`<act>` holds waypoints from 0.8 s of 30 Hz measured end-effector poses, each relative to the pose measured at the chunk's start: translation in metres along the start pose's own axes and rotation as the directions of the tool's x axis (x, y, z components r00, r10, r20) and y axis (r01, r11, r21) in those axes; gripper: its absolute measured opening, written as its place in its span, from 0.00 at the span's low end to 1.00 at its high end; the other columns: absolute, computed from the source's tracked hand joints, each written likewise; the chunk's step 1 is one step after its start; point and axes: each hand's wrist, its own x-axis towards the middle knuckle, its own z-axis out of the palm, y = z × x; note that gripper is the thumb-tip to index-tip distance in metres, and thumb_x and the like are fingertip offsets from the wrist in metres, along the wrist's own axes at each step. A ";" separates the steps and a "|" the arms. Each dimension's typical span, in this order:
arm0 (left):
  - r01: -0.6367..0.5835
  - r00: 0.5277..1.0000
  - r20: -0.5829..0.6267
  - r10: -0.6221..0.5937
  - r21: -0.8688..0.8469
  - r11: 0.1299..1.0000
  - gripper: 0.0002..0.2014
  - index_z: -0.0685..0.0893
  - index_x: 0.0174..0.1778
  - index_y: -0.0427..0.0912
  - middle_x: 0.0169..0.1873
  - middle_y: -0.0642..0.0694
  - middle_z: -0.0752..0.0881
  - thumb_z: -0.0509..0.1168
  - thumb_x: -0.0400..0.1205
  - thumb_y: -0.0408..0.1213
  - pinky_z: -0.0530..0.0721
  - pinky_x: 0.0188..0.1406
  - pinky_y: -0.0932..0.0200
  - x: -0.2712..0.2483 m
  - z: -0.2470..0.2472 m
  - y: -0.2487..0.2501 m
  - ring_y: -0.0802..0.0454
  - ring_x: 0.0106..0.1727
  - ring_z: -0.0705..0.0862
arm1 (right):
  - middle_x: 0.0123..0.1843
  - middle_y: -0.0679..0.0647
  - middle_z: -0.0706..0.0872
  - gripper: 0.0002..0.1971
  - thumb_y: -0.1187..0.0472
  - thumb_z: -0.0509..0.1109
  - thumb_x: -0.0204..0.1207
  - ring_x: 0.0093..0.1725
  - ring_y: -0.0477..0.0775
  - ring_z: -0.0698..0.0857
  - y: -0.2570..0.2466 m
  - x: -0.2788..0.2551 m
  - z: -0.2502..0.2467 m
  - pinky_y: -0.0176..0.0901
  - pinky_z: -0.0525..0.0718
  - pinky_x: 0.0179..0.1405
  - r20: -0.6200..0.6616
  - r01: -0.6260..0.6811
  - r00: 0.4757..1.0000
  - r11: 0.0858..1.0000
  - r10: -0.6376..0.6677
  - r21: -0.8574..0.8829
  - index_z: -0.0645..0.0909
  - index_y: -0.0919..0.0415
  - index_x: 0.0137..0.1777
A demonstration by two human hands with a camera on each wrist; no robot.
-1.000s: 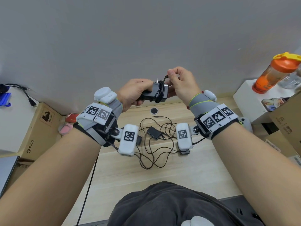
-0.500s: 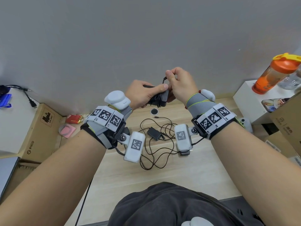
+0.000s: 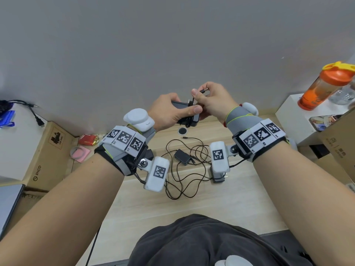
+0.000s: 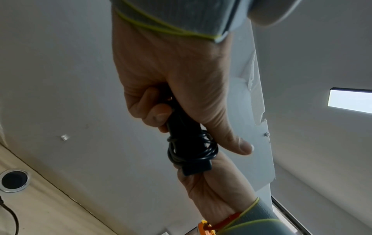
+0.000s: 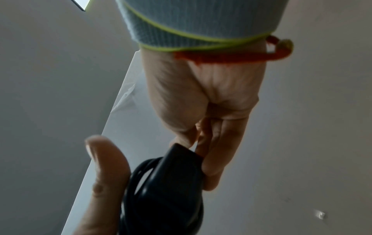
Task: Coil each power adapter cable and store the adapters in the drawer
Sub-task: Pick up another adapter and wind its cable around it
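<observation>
My left hand grips a black power adapter in the air above the table, thumb lying along its side. Its thin black cable is wound in several turns around the adapter body. My right hand pinches the cable's free end, and the barrel plug sticks out between thumb and forefinger. The right fingers touch the adapter's end. A second black adapter lies on the wooden table in a loose tangle of cables. No drawer is in view.
A round cable grommet sits near the wall. Left of the table stand a cardboard box, a red packet and pink notes. On the right, an orange shaker bottle stands on a white shelf beside another box.
My right hand has drawn the cable end up, so the plug now shows between its fingers. My left hand has rolled, bringing the thumb across the adapter. Things on the table have not moved.
</observation>
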 end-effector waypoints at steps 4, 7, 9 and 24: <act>-0.057 0.998 -0.004 0.057 -0.033 0.998 0.34 0.72 0.33 0.47 0.25 0.52 0.75 0.76 0.51 0.71 0.68 0.31 0.56 0.002 0.000 -0.001 0.52 0.28 0.71 | 0.30 0.58 0.83 0.10 0.56 0.69 0.83 0.22 0.56 0.83 -0.003 0.002 0.003 0.50 0.87 0.26 -0.031 -0.034 0.999 0.999 0.033 -0.022 0.73 0.58 0.44; -0.082 0.996 -0.028 0.080 -0.089 0.993 0.33 0.72 0.34 0.45 0.24 0.48 0.75 0.72 0.60 0.73 0.68 0.22 0.59 0.001 0.002 0.000 0.53 0.21 0.70 | 0.27 0.56 0.83 0.07 0.63 0.67 0.83 0.22 0.55 0.82 -0.002 0.004 0.001 0.44 0.85 0.22 0.012 -0.082 0.997 0.996 0.082 -0.023 0.73 0.59 0.44; -0.079 0.996 -0.050 0.074 -0.120 0.990 0.31 0.72 0.36 0.43 0.23 0.46 0.75 0.65 0.72 0.72 0.68 0.18 0.60 0.001 0.004 0.004 0.51 0.18 0.70 | 0.23 0.56 0.83 0.09 0.73 0.61 0.82 0.18 0.54 0.80 0.003 0.000 0.001 0.38 0.80 0.17 0.074 -0.095 0.992 0.994 0.099 -0.048 0.73 0.58 0.46; 0.064 0.998 0.011 -0.063 -0.177 0.982 0.15 0.73 0.37 0.42 0.26 0.45 0.75 0.60 0.88 0.45 0.68 0.13 0.63 0.004 0.024 -0.017 0.52 0.17 0.73 | 0.45 0.61 0.81 0.14 0.52 0.59 0.88 0.44 0.60 0.79 0.031 -0.024 0.006 0.46 0.87 0.40 0.090 -0.105 0.992 0.986 0.094 0.127 0.81 0.60 0.51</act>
